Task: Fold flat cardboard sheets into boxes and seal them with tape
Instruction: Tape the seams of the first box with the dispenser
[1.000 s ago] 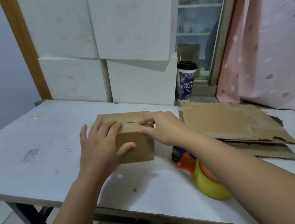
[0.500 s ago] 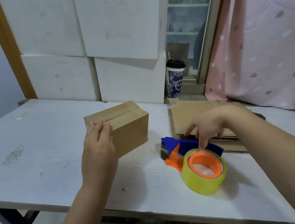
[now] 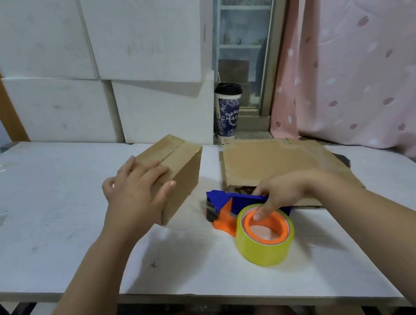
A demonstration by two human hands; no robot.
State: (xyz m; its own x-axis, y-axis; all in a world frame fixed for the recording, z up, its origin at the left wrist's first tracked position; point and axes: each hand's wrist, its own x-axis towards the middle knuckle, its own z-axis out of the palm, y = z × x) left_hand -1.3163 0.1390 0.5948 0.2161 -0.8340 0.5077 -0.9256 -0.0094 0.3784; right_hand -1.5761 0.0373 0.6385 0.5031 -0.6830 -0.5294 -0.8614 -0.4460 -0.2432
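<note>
We see the brown box [image 3: 187,172] folded up and sitting near the middle of the worktop [image 3: 44,214], a bit closer to the back edge. Our left hand [image 3: 138,192] rests on its near end, fingers laid flat on top and thumb against the side, to keep it from sliding. The slit where the top flaps meet is not taped yet, we think. It runs along the box's long side, from our left hand away toward the back right. The tape gun [image 3: 238,207] lies on its side closer to the front edge, just to the right of the box but not touching it. Its dark cutting end points left at the box. Our right hand [image 3: 285,191] is the nearer one to it. Its fingers bend onto the blue handle, one fingertip inside the orange ring, taking hold. The flat cardboard sheets [image 3: 271,160] wait behind that hand, toward the back right corner. Next, the tape gun has to go up and left to the slit.
</note>
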